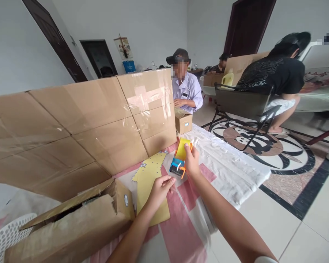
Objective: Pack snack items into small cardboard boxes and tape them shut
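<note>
Fingers [168,180] of left hand [160,188] pinching yellow card [148,182] flat on table [235,171], right hand [192,160] clamped around toy truck [178,159] just above; best keeping card pinned, truck level.

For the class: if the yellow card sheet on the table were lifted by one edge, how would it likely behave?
The yellow card sheet lies flat and thin under the left hand, so it would probably feel light and bend or sag somewhat. Its small holes may make it crease more easily. Resting on a smooth table cover, it could slide when pushed.
</note>
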Demonstrator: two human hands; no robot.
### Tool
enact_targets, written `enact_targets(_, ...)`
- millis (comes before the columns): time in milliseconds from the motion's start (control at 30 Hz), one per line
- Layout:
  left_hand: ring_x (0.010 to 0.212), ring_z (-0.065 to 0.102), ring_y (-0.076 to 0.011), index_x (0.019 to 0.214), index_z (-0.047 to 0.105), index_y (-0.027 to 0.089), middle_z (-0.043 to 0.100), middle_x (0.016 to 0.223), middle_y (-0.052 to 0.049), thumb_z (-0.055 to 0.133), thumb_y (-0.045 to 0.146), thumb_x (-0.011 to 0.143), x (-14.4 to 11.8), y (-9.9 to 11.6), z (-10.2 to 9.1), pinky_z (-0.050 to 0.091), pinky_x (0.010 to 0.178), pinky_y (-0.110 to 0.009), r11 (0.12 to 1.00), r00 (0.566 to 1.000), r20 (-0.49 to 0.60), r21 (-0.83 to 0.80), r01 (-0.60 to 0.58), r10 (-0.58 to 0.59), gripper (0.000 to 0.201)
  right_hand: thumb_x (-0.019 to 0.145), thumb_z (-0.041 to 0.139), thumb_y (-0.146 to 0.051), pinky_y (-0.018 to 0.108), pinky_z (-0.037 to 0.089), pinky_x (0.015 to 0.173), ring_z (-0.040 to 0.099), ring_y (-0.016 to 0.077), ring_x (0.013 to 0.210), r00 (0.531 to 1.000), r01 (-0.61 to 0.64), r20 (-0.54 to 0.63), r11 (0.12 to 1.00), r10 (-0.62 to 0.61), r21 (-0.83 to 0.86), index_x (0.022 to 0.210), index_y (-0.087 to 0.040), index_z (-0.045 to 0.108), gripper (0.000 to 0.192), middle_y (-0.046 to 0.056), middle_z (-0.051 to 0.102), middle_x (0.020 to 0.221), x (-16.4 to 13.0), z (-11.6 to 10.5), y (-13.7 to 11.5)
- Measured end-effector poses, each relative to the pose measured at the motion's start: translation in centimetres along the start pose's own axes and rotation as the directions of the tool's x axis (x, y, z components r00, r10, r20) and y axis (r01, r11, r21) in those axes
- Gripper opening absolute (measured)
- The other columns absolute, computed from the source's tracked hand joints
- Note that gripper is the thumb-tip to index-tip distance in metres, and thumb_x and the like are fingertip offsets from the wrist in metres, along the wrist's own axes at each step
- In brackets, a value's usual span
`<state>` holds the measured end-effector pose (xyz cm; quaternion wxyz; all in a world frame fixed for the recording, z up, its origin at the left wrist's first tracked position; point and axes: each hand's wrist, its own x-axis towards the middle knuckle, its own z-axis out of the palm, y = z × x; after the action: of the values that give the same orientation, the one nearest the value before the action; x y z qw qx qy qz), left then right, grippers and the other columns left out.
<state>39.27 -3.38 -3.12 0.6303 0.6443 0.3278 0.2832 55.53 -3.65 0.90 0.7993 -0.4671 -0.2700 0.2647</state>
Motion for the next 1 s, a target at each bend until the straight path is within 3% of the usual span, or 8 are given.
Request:
enact_targets(200, 0.061, 0.059, -0.0157, 0.090, 0.076, 0.017, 0.068, 0.073, -0.004, 0.066, 0.060, 0.085, -0.2, 1.1, -0.4, 0.045, 0.056, -0.026, 0.996, 0.997, 0.018, 0.048, -0.075, 0.074, 0.045, 0.083, 0.064, -0.055, 0.033, 0.053, 0.057, 0.062, 0.0188, 0.059, 0.950, -0.314, 0.037, 0.939, 0.312, 0.139, 0.082, -0.020, 0.060, 0.035, 0.003, 0.065, 0.067, 0.2, 0.9, 0.7)
enact_targets(333, 0.054, 0.051, -0.0119, 0.090, 0.075, 0.018, 0.069, 0.075, -0.003, 0.063, 0.056, 0.088, -0.8, 1.3, -0.3, 0.040, 0.054, -0.025, 0.990, 0.993, -0.044, 0.099, -0.104, 0.108, 0.039, 0.085, 0.060, -0.057, 0.035, 0.054, 0.057, 0.063, 0.0210, 0.058, 0.928, -0.372, 0.054, 0.922, 0.368, 0.107, 0.079, -0.020, 0.059, 0.037, 0.005, 0.065, 0.065, 0.4, 0.8, 0.8)
enact_targets(467, 0.047, 0.048, -0.0105, 0.073, 0.066, 0.017, 0.066, 0.068, -0.002, 0.064, 0.056, 0.087, -1.2, 1.1, -0.4, 0.038, 0.049, -0.025, 0.994, 0.997, -0.037, 0.091, -0.067, 0.071, 0.041, 0.089, 0.061, -0.058, 0.031, 0.052, 0.060, 0.061, 0.0185, 0.066, 0.997, -0.011, -0.077, 0.995, 0.003, -0.095, 0.087, -0.022, 0.058, 0.036, 0.002, 0.064, 0.074, 0.6, -0.3, 0.7)
enact_targets(533, 0.046, 0.048, -0.0102, 0.070, 0.062, 0.018, 0.066, 0.068, -0.003, 0.064, 0.056, 0.087, -1.3, 1.1, -0.5, 0.039, 0.049, -0.025, 0.996, 0.999, -0.011, 0.074, -0.045, 0.046, 0.042, 0.088, 0.064, -0.055, 0.030, 0.051, 0.059, 0.059, 0.0182, 0.067, 0.974, 0.188, -0.077, 0.952, -0.212, -0.242, 0.088, -0.023, 0.056, 0.033, 0.002, 0.062, 0.076, 0.6, -0.8, 0.5)
enact_targets(600, 0.046, 0.048, -0.0100, 0.072, 0.063, 0.018, 0.067, 0.068, -0.003, 0.065, 0.056, 0.086, -1.3, 1.2, -0.7, 0.039, 0.049, -0.025, 0.998, 1.000, 0.000, 0.064, -0.031, 0.031, 0.041, 0.089, 0.064, -0.053, 0.030, 0.051, 0.059, 0.058, 0.0179, 0.067, 0.960, 0.248, -0.061, 0.929, -0.274, -0.273, 0.090, -0.024, 0.055, 0.031, 0.001, 0.061, 0.077, 0.4, -1.0, 0.2)
enact_targets(767, 0.047, 0.049, -0.0106, 0.077, 0.069, 0.016, 0.067, 0.067, -0.003, 0.067, 0.058, 0.083, -1.2, 1.6, -0.9, 0.038, 0.046, -0.024, 0.998, 0.999, -0.009, 0.059, -0.032, 0.033, 0.042, 0.091, 0.057, -0.054, 0.031, 0.054, 0.059, 0.061, 0.0175, 0.062, 0.998, -0.047, -0.036, 0.998, 0.049, 0.040, 0.088, -0.023, 0.057, 0.031, 0.001, 0.063, 0.073, -0.2, 0.4, -0.1)
enact_targets(900, 0.049, 0.050, -0.0112, 0.086, 0.075, 0.017, 0.069, 0.072, -0.004, 0.066, 0.059, 0.085, -1.2, 2.2, -0.6, 0.040, 0.047, -0.025, 0.996, 0.998, 0.009, 0.061, -0.068, 0.067, 0.043, 0.089, 0.054, -0.050, 0.037, 0.058, 0.060, 0.064, 0.0209, 0.058, 0.918, -0.396, 0.061, 0.915, 0.392, 0.079, 0.080, -0.021, 0.058, 0.031, 0.003, 0.063, 0.066, -0.2, 1.3, 0.2)
enact_targets(1000, 0.049, 0.049, -0.0107, 0.091, 0.076, 0.019, 0.072, 0.076, -0.004, 0.063, 0.056, 0.089, -1.4, 2.2, -0.5, 0.040, 0.049, -0.025, 0.990, 0.995, -0.005, 0.091, -0.103, 0.104, 0.039, 0.086, 0.054, -0.047, 0.046, 0.058, 0.057, 0.065, 0.0262, 0.055, 0.886, -0.433, 0.181, 0.901, 0.427, -0.007, 0.070, -0.019, 0.058, 0.032, 0.009, 0.063, 0.063, 0.1, 0.7, -0.4)
